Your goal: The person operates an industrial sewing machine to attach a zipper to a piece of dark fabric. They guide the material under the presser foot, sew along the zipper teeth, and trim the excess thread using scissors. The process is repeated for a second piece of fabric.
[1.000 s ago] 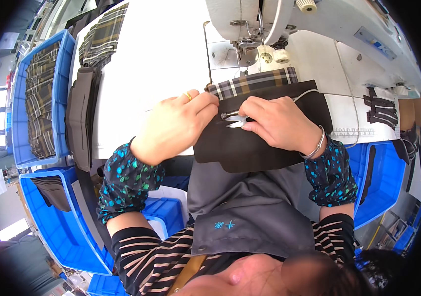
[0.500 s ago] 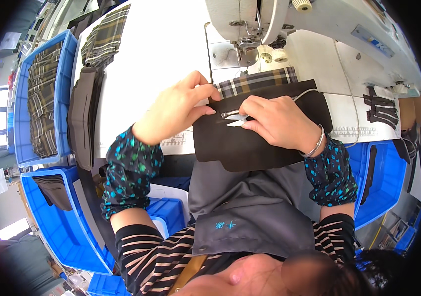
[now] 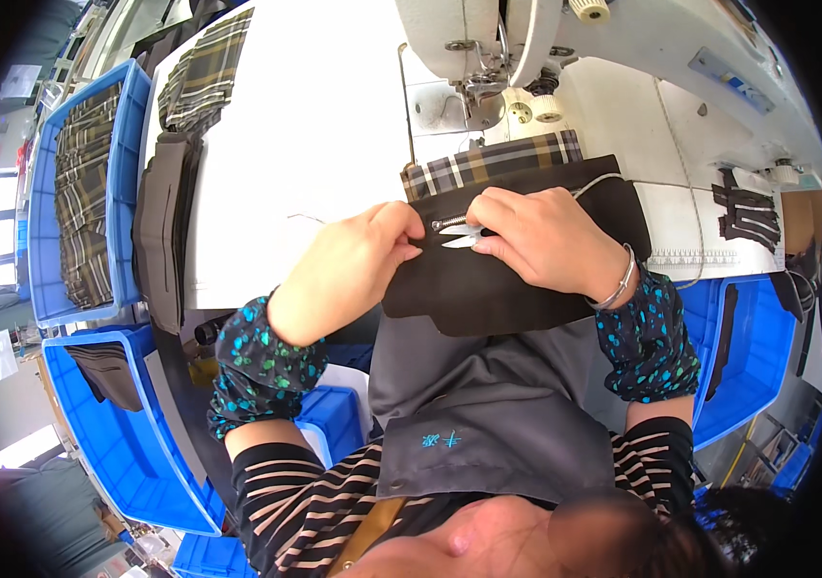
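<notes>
A dark brown fabric panel [image 3: 517,294] lies at the table's front edge, its lower part hanging toward my apron. A short metal zipper [image 3: 451,223] is set into it, and a plaid fabric piece [image 3: 497,164] shows along its far edge. My right hand [image 3: 548,236] rests over the panel, closed around small thread snips [image 3: 459,237] whose two blades point left and stand apart. My left hand [image 3: 358,255] is at the panel's left side, thumb and fingertips pinched together just left of the zipper's end. What lies in that pinch is too small to make out.
The sewing machine [image 3: 613,58] stands just beyond the panel. At left are stacked dark pieces [image 3: 162,231], plaid pieces [image 3: 207,72] and blue bins [image 3: 141,438]. Another blue bin [image 3: 748,352] is at right, near dark strips [image 3: 748,212] on the table. A cord [image 3: 685,164] crosses the tabletop.
My left hand has moved down and toward me, and its fingers have closed from apart into a pinch beside the zipper. The right hand and snips have barely moved.
</notes>
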Demonstrator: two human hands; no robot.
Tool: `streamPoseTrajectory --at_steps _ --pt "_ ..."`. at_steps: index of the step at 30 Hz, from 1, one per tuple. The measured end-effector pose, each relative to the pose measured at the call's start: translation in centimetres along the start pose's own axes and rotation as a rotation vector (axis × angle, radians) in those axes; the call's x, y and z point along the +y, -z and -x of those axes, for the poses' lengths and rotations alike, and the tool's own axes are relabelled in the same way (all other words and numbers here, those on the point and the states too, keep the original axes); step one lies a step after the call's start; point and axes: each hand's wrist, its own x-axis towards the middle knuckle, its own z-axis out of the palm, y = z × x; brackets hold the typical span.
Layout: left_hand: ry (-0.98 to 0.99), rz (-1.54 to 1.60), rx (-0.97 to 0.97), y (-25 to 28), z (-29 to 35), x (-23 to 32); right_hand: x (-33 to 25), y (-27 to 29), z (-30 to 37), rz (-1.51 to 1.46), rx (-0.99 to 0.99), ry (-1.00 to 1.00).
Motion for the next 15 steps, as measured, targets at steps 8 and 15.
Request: streamPoseTrajectory --at_steps 8,15 --pt "0.124 0.048 0.132 -2.8 1.5 0.2 -0.7 -0.7 0.3 0.148 0.045 0.029" --pt "0.142 0.084 0.184 -3.4 1.9 0.5 -1.2 -2.0 0.3 0.240 0.116 0.051"
